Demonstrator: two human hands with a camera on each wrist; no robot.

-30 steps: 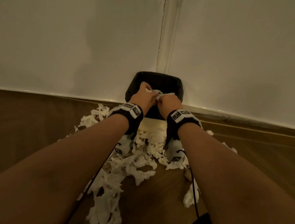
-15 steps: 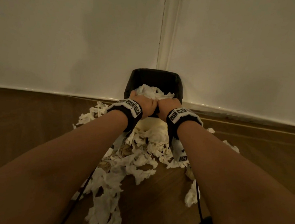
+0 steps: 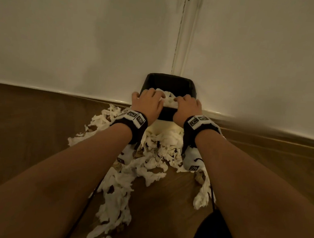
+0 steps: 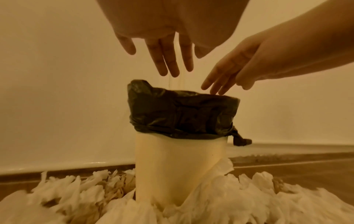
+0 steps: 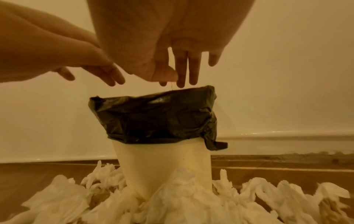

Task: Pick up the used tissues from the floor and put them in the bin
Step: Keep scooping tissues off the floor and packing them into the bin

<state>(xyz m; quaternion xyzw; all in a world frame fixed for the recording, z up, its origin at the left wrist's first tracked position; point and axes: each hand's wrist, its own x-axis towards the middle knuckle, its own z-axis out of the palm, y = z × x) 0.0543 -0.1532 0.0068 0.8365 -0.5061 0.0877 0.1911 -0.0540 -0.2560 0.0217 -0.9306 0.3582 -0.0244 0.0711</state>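
Head view: tissues (image 3: 168, 99) in bin (image 3: 168, 82) under both empty, spread-fingered grips (image 3: 150, 104) (image 3: 187, 107).

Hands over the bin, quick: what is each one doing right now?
Left hand: open, fingers straight, holding nothing, above the bin.
Right hand: open, fingers straight, holding nothing, above the bin's black liner.

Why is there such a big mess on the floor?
Lots of crumpled tissues lie heaped on the floor around the bin. Only some tissues sit inside its black liner.
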